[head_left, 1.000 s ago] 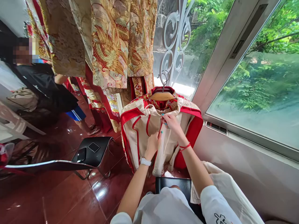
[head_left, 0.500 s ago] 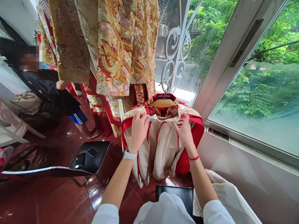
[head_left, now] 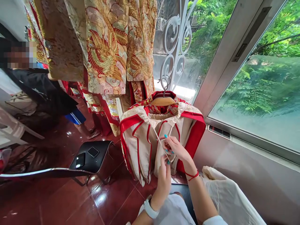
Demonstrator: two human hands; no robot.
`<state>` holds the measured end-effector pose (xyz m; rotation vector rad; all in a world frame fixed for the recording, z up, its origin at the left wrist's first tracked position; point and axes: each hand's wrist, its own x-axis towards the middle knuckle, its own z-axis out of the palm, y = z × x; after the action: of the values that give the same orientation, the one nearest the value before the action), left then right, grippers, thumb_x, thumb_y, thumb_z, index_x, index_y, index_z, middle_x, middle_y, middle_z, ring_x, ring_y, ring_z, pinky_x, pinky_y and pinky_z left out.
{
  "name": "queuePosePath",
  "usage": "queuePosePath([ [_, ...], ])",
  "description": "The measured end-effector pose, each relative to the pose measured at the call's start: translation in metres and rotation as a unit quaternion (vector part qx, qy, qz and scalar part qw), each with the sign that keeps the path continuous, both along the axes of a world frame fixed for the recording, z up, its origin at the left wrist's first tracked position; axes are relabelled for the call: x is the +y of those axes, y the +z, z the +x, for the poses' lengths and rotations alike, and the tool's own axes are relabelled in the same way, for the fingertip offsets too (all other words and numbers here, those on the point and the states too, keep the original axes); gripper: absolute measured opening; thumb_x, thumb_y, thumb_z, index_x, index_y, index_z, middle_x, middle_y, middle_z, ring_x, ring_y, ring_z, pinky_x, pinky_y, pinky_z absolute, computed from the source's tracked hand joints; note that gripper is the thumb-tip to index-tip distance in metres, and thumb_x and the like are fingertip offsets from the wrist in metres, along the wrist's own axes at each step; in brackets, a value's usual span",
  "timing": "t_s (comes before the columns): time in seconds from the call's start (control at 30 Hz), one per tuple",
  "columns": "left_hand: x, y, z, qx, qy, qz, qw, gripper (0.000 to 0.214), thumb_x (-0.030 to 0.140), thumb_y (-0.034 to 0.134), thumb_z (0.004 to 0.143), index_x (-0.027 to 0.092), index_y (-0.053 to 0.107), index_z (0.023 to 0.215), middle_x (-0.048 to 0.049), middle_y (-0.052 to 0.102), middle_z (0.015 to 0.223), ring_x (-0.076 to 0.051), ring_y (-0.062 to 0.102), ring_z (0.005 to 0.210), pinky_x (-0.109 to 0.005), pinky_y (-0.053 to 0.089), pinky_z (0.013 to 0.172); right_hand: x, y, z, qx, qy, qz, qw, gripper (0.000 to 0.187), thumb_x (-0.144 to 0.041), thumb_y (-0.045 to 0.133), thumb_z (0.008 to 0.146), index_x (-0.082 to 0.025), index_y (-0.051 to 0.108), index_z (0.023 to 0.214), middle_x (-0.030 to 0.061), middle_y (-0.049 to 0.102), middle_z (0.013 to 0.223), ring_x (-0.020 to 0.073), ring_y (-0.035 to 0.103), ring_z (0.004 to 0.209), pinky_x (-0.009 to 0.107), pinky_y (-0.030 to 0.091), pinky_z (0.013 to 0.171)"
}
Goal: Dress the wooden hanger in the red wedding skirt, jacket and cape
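A cream garment with red trim (head_left: 142,140) hangs from a wooden hanger (head_left: 162,101), its gathered top edge drawn by a thin cream drawstring (head_left: 159,140). Down in front of it, my left hand (head_left: 164,176) pinches the drawstring's hanging end between thumb and fingers. Just above and to the right, my right hand (head_left: 178,150) has its fingers bent around the cord where the strands cross. Which strand each finger grips is partly hidden. Behind the cream cloth, a red and gold embroidered collar (head_left: 154,101) shows on the same hanger.
Gold embroidered garments (head_left: 105,59) hang at upper left. A white scrolled metal grille (head_left: 173,40) and window are behind. Two phones lie on a black chair (head_left: 100,156) at left; another phone (head_left: 219,132) rests on the sill. White cloth (head_left: 229,193) lies at lower right. A person (head_left: 39,84) stands at left.
Both hands have left the gathered top edge and come down and together in front of the garment, now on the drawstring. The top edge hangs released. The view has shifted slightly.
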<state>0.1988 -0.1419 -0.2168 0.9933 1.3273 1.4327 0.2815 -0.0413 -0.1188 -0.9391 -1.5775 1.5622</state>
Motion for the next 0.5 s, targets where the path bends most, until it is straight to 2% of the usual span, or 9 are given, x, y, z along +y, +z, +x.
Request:
queuePosePath([
  [0.07, -0.009, -0.025, -0.005, 0.06, -0.017, -0.019, 0.998, 0.041, 0.059, 0.049, 0.09, 0.026, 0.056, 0.114, -0.0117, 0.067, 0.112, -0.028, 0.063, 0.108, -0.042, 0.05, 0.095, 0.002, -0.001, -0.003, -0.033, 0.005, 0.03, 0.999, 0.063, -0.078, 0.043, 0.086, -0.017, 0.061, 0.084, -0.0069, 0.041, 0.054, 0.0076, 0.03, 0.046, 0.025, 0.026, 0.045],
  [0.13, -0.012, -0.045, -0.017, 0.1, -0.041, -0.029, 0.994, 0.038, 0.059, 0.043, 0.093, 0.027, 0.058, 0.109, -0.011, 0.069, 0.105, -0.029, 0.065, 0.104, -0.045, 0.05, 0.096, 0.007, -0.003, -0.007, -0.063, 0.012, 0.06, 0.996, 0.062, -0.076, 0.037, 0.089, -0.019, 0.056, 0.072, -0.0064, 0.038, 0.053, 0.0084, 0.029, 0.048, 0.025, 0.028, 0.047],
  [0.2, -0.007, -0.059, -0.029, 0.133, -0.032, -0.02, 0.99, 0.037, 0.056, 0.038, 0.094, 0.028, 0.058, 0.108, -0.0105, 0.069, 0.102, -0.03, 0.066, 0.101, -0.047, 0.05, 0.095, 0.014, -0.008, -0.013, -0.09, 0.017, 0.096, 0.991, 0.061, -0.072, 0.033, 0.092, -0.022, 0.046, 0.061, -0.0052, 0.036, 0.052, 0.0095, 0.03, 0.05, 0.026, 0.031, 0.05],
  [0.27, 0.002, -0.064, -0.035, 0.168, -0.028, -0.004, 0.985, 0.034, 0.05, 0.035, 0.096, 0.027, 0.058, 0.107, -0.0106, 0.069, 0.103, -0.029, 0.067, 0.1, -0.047, 0.051, 0.095, 0.02, -0.013, -0.02, -0.115, 0.001, 0.127, 0.985, 0.057, -0.066, 0.032, 0.095, -0.023, 0.04, 0.059, -0.0045, 0.038, 0.054, 0.0106, 0.033, 0.052, 0.026, 0.034, 0.053],
  [0.33, 0.013, -0.057, -0.037, 0.211, -0.069, 0.015, 0.975, 0.03, 0.041, 0.034, 0.098, 0.026, 0.058, 0.107, -0.0103, 0.069, 0.1, -0.028, 0.068, 0.095, -0.045, 0.052, 0.091, 0.024, -0.019, -0.027, -0.141, -0.029, 0.145, 0.979, 0.049, -0.06, 0.033, 0.096, -0.024, 0.038, 0.063, -0.0048, 0.039, 0.056, 0.0115, 0.035, 0.053, 0.027, 0.033, 0.055],
  [0.37, 0.018, -0.047, -0.038, 0.238, -0.095, 0.029, 0.966, 0.027, 0.037, 0.035, 0.097, 0.026, 0.059, 0.106, -0.0099, 0.069, 0.099, -0.027, 0.068, 0.094, -0.044, 0.052, 0.089, 0.025, -0.022, -0.03, -0.156, -0.043, 0.15, 0.975, 0.045, -0.056, 0.033, 0.097, -0.024, 0.037, 0.066, -0.0052, 0.039, 0.057, 0.0117, 0.034, 0.053, 0.027, 0.032, 0.055],
  [0.43, 0.029, -0.016, -0.045, 0.296, -0.1, 0.075, 0.947, 0.025, 0.028, 0.038, 0.096, 0.025, 0.06, 0.106, -0.0097, 0.069, 0.101, -0.026, 0.067, 0.096, -0.042, 0.053, 0.088, 0.025, -0.026, -0.034, -0.183, -0.065, 0.159, 0.968, 0.038, -0.05, 0.032, 0.097, -0.025, 0.035, 0.069, -0.0058, 0.038, 0.057, 0.0122, 0.033, 0.053, 0.027, 0.029, 0.055],
  [0.5, 0.043, 0.029, -0.061, 0.347, -0.018, 0.135, 0.928, 0.024, 0.023, 0.041, 0.093, 0.023, 0.06, 0.108, -0.0102, 0.068, 0.107, -0.025, 0.065, 0.102, -0.04, 0.051, 0.089, 0.025, -0.028, -0.037, -0.196, -0.082, 0.17, 0.962, 0.035, -0.045, 0.031, 0.098, -0.025, 0.034, 0.07, -0.0053, 0.039, 0.057, 0.0128, 0.034, 0.053, 0.027, 0.029, 0.056],
])
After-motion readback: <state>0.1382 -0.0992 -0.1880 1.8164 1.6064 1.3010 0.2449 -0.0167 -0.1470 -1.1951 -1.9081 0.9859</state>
